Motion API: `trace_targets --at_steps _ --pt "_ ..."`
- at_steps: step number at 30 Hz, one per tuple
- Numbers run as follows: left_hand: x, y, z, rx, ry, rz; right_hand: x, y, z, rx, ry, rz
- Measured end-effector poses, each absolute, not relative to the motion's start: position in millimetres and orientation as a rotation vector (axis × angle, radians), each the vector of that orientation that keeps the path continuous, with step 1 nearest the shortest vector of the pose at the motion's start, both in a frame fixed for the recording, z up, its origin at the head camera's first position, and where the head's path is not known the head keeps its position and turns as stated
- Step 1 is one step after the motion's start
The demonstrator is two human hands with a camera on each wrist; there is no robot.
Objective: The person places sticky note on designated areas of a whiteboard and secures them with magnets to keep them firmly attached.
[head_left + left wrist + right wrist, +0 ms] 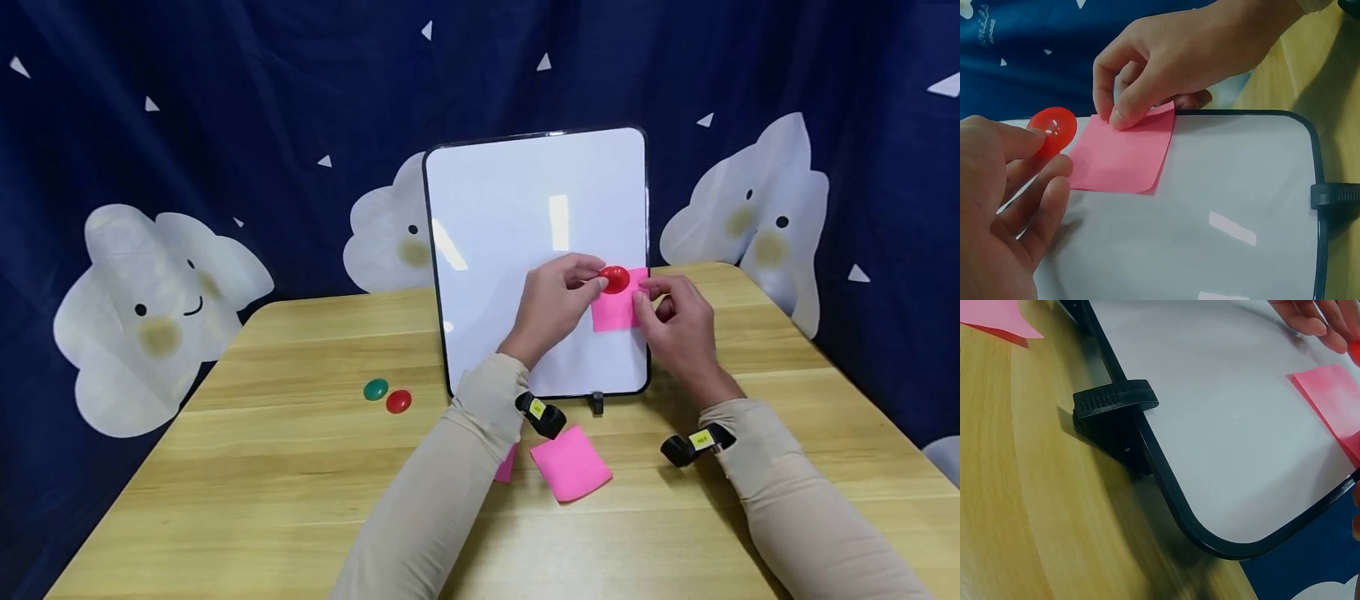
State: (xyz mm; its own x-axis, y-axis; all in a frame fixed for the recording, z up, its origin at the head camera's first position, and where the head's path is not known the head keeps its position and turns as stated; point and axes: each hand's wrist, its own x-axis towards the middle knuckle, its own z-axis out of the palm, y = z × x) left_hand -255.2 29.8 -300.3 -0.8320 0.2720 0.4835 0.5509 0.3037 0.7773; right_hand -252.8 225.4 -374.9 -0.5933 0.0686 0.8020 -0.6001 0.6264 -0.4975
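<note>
A whiteboard with a black frame stands upright on the table. My left hand pinches a round red magnet between thumb and fingers, just in front of a pink sticky note. That note lies against the board near its right edge. With thumb and fingers, my right hand pinches the note's right side. In the left wrist view, the red magnet overlaps the note's corner; whether it touches the paper I cannot tell. Only fingertips of the right hand show at the right wrist view's edge.
Another pink note lies on the table before the board, and a pink piece shows partly behind the left sleeve. A green magnet and a red one lie left of the board. A black clip foot supports its bottom edge.
</note>
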Motion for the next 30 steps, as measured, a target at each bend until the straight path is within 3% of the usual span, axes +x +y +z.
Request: trace_targets --at_steps 30 --pt "-254 57 -284 -0.421 -2.487 -1.277 -249 220 -374 0.373 -2.059 0.983"
